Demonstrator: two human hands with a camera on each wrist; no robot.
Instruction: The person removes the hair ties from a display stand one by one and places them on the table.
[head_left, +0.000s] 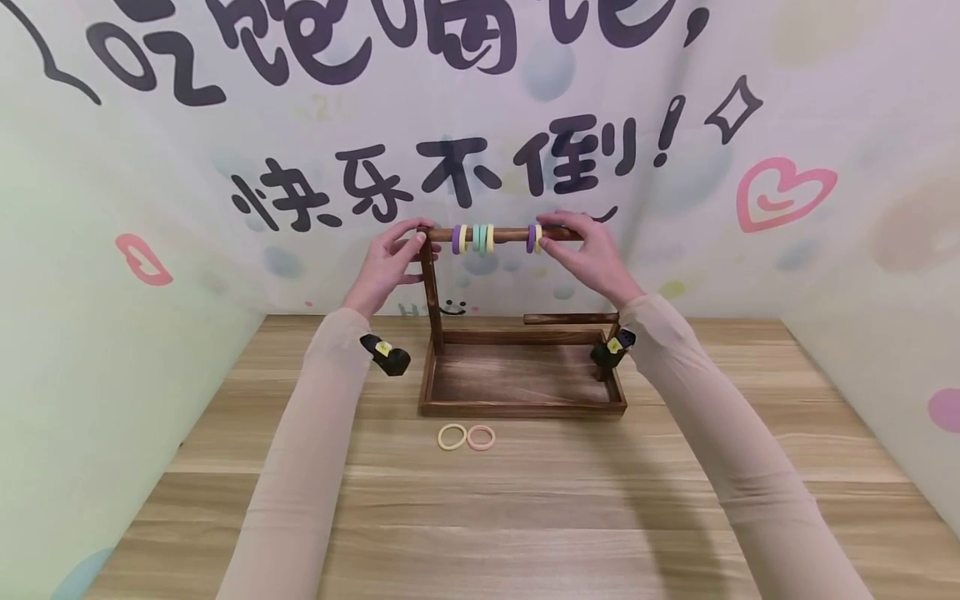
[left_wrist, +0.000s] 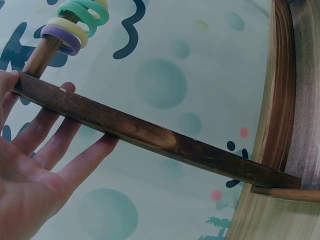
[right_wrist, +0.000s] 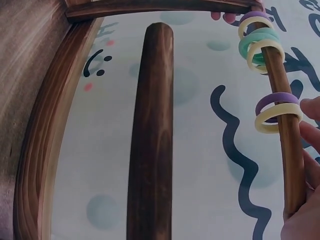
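Note:
A dark wooden stand has an upright post (head_left: 432, 296) and a high horizontal bar (head_left: 512, 235). My left hand (head_left: 384, 265) holds the post's top at the corner, thumb in front and fingers behind in the left wrist view. Toward the bar's left hang a purple ring (left_wrist: 62, 41), yellow rings and green rings (right_wrist: 250, 45). Further right on the bar, a second purple ring (right_wrist: 275, 100) sits beside a pale yellow ring (right_wrist: 270, 127). My right hand (head_left: 591, 257) is at the bar's right end, its thumb and fingertips pinching that yellow ring.
A lower wooden bar (head_left: 568, 318) projects from a short post at the right. The stand's tray base (head_left: 517, 410) rests on the wood-grain table (head_left: 525, 500). In front lie a yellow ring (head_left: 441, 437) and a pink ring (head_left: 492, 438). A printed cloth (head_left: 337, 275) hangs behind.

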